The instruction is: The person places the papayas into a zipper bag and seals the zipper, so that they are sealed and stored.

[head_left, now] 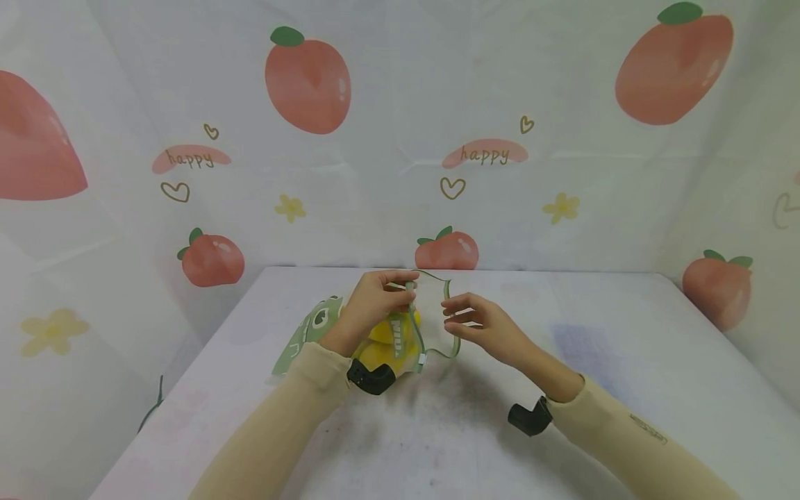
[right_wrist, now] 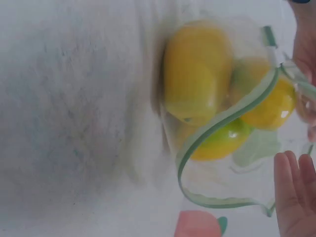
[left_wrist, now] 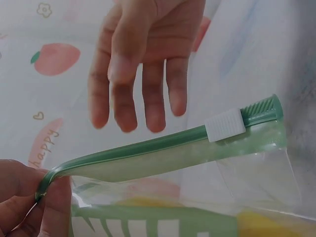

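A clear zip bag [head_left: 409, 347] with a green edge and a green cartoon print lies on its side, its mouth facing right. Inside are several yellow fruits [right_wrist: 197, 74], one of them tinged green. My left hand [head_left: 378, 298] pinches the green zip edge [left_wrist: 133, 150] at the bag's mouth between thumb and fingers. A white slider [left_wrist: 224, 125] sits near one end of that zip. Just right of the opening is my right hand [head_left: 484, 326], its fingers extended loosely toward the mouth and holding nothing. The mouth gapes in a wide loop.
The bag is on a white-covered table [head_left: 500, 444] with faint coloured stains. Behind it hangs a white cloth [head_left: 387, 208] printed with peaches, hearts and flowers. Black wrist mounts [head_left: 371, 378] sit at both sleeve cuffs. A thin dark cord [head_left: 152, 403] shows by the table's left edge.
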Available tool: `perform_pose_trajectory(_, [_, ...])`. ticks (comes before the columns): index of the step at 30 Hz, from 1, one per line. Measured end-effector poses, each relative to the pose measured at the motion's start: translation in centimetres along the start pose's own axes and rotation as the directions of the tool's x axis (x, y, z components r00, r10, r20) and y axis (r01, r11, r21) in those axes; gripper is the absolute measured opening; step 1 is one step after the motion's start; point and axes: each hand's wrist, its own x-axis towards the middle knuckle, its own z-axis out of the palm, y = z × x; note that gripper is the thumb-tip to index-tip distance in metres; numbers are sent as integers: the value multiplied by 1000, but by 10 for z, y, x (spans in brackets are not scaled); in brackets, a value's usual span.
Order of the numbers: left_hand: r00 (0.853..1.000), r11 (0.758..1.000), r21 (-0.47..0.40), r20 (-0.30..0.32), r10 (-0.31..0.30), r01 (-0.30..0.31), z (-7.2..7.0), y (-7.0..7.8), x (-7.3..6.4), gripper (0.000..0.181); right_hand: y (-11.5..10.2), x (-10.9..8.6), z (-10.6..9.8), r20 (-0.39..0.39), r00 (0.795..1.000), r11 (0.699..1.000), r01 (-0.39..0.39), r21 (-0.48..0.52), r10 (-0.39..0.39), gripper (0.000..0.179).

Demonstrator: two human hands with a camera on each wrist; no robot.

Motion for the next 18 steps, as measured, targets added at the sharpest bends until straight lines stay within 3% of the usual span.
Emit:
perform_pose_trajectory(9, [1000,1000,-9,3,8,-8,-1,0,-1,34,-6,-25,3,66,998,1000,-2,22,1,31])
perform_pose_trajectory(18, [1000,1000,5,3,4,-4,0,0,0,34,2,-41,24,184,983,999,-30,11,28,29])
